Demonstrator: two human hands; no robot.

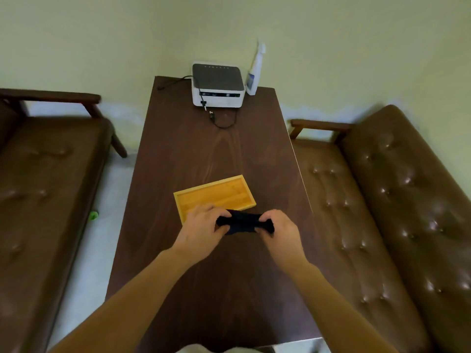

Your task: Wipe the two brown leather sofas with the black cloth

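A small black cloth is stretched between both hands above the dark wooden table. My left hand grips its left end and my right hand grips its right end. One brown leather sofa stands to the left of the table. The other brown leather sofa, with a tufted seat and back, stands to the right.
A light wooden tray lies on the table just beyond my hands. At the far end sit a white and grey box device with cables and a white spray bottle. A small green object lies on the floor by the left sofa.
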